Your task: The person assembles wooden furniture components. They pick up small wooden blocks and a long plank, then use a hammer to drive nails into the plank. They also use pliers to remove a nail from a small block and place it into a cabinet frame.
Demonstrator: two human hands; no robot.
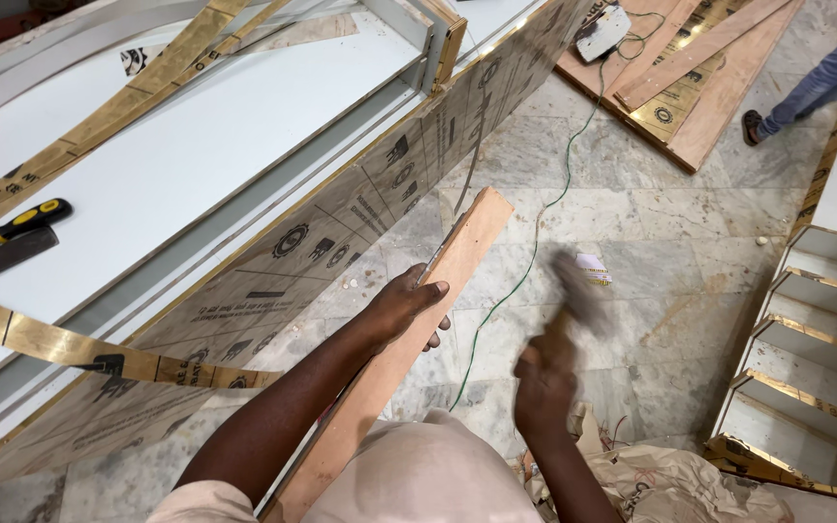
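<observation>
1. Plywood, pale and reddish, makes up the strip [409, 358] gripped by the left hand [404, 308]; its long axis runs from the person's lap up and away to a squared end just beyond the fingers [430, 291].
2. The left fingers are curled closed over the strip's upper edge, and a thin metal piece, possibly a nail or blade, is seen at their tips, too small to be named with certainty.
3. A hammer [573, 295] is held in the right hand [544, 383], whose fingers are wrapped shut around the handle; the head is blurred by motion.
4. The hammer head is placed to the right of the left fingers and level with them, with open marble floor [670, 242] between; the left hand is the nearer to the strip, being already on it.
5. A printed board [341, 252] with a gold edge is set just beyond the left fingers, leaning against a white panel [196, 155].
6. A chisel [12, 228] with a yellow and black handle is laid on the panel, well apart from both hands.
7. A green wire [535, 242] is trailed across the floor between the hands.
</observation>
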